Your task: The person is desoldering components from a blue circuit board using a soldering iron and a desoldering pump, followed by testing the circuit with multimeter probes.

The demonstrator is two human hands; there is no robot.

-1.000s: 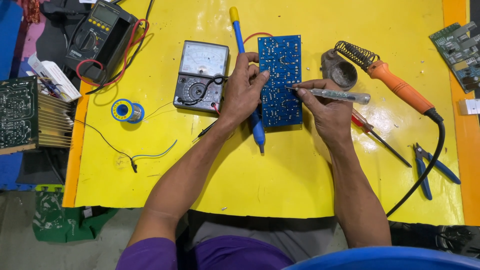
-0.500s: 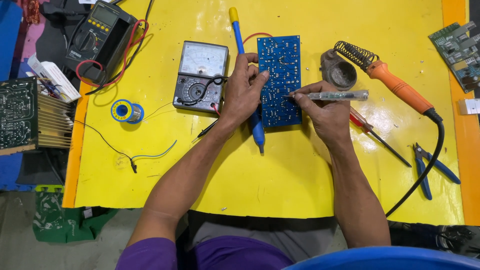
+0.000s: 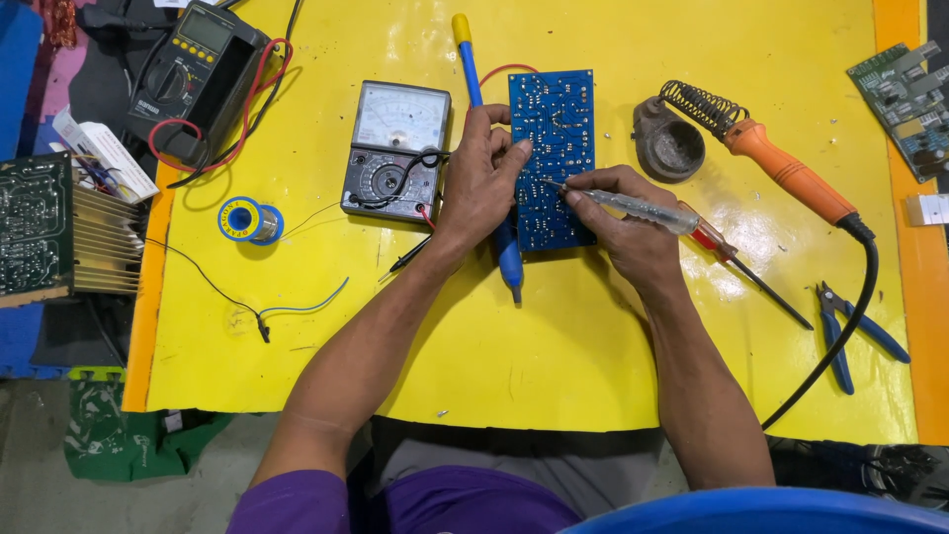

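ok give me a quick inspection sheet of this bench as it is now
surface: yellow table, glossy, scuffed.
job's things: blue circuit board lying flat; left hand steadies its left edge; right hand holds a clear-handled screwdriver, tip on the board.
clutter: soldering iron in its coil stand, blue pliers, solder spool, needle meter, black meter, blue pen-shaped tool.
fingers: both hands closed on their things.
cables: black iron cord, red meter leads, loose wires.
surroundings: other boards on both sides.
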